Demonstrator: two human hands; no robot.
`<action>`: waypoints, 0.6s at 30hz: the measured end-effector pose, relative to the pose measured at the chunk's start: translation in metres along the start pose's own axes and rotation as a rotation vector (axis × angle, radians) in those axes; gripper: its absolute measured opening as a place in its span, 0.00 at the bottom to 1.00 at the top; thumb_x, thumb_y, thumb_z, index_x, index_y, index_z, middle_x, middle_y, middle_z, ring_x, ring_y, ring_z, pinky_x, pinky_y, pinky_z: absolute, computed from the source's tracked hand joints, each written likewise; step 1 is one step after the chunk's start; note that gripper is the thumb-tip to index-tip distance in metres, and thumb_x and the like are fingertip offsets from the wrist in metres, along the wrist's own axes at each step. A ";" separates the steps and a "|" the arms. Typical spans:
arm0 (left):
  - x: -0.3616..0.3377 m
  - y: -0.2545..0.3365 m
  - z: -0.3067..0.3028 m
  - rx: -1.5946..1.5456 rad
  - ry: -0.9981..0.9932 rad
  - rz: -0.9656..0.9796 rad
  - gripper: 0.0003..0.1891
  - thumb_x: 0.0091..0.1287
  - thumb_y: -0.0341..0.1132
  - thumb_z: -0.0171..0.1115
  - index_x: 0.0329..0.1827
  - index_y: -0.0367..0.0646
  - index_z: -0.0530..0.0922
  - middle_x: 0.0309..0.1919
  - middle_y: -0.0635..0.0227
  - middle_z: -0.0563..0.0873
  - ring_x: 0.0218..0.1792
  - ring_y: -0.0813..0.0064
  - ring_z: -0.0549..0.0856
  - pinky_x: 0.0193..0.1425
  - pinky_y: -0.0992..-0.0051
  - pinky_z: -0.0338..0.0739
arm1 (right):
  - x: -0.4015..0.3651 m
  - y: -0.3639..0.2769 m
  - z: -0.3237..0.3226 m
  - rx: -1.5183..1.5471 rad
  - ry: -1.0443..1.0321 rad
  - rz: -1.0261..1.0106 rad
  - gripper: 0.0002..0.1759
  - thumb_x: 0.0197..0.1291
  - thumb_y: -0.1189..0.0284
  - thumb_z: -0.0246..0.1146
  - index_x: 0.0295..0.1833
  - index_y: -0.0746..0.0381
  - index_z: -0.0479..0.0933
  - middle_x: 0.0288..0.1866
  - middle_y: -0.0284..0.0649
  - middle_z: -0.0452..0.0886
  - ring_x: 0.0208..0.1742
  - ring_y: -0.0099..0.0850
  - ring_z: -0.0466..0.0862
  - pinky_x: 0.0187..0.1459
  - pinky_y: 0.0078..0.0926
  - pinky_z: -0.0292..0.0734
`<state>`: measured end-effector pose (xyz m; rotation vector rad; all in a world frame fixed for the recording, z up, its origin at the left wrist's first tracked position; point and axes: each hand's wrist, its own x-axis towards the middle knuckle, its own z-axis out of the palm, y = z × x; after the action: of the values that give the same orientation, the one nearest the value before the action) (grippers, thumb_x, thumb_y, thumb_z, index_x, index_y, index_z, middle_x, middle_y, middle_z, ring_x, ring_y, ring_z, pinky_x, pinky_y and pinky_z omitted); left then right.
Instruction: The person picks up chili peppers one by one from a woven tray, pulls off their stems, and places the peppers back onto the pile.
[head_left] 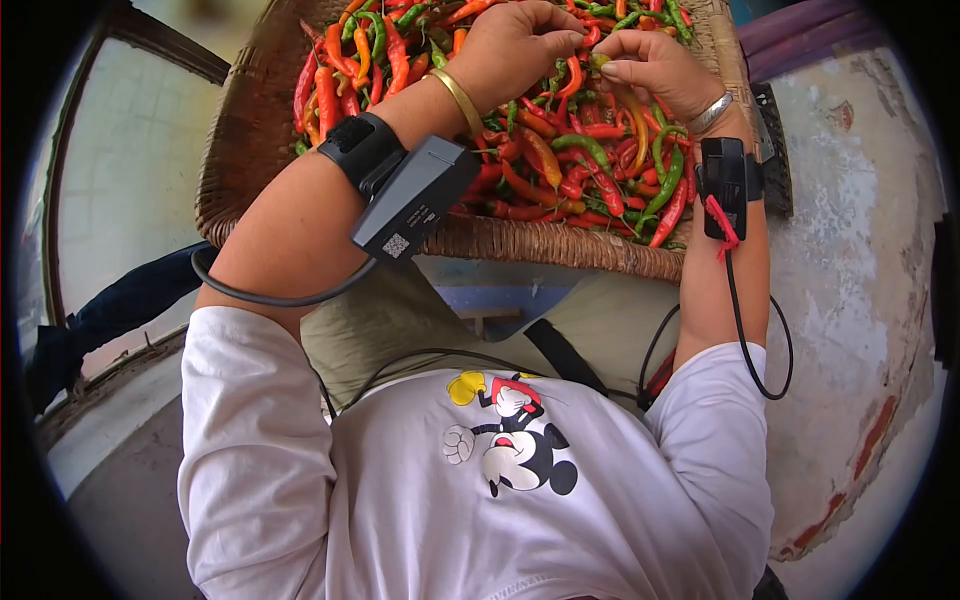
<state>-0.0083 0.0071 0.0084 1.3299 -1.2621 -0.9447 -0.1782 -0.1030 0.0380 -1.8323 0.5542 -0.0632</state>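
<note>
A woven wicker basket (560, 247) full of red, orange and green chili peppers (590, 150) rests at my lap. Both hands are over the peppers near the far side, their fingertips close together. My left hand (515, 50), with a gold bangle at its wrist, is closed in a pinch; what lies between its fingertips is hidden. My right hand (668, 78), with a silver bangle, pinches with thumb and forefinger at a small yellow-green chili pepper (600, 60), mostly covered by the fingers. Red peppers lie just under both hands.
Black devices, one on my left wrist (420, 195) and one on my right (724, 185), trail cables along the arms. A worn, peeling wall or floor surface (840, 250) is at the right. A framed pane (130, 150) and a dark strap-like cloth (130, 310) are at the left.
</note>
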 end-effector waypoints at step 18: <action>-0.001 -0.006 0.000 0.099 0.001 -0.061 0.12 0.61 0.38 0.57 0.43 0.40 0.77 0.25 0.77 0.78 0.22 0.89 0.73 0.24 0.86 0.69 | 0.010 -0.014 0.045 -0.741 -0.195 0.276 0.18 0.43 0.62 0.65 0.33 0.67 0.77 0.26 0.42 0.79 0.29 0.32 0.79 0.31 0.27 0.73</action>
<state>-0.0075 0.0078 0.0020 1.4534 -1.2877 -0.9333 -0.1505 -0.0641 0.0336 -2.4126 0.7463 0.5706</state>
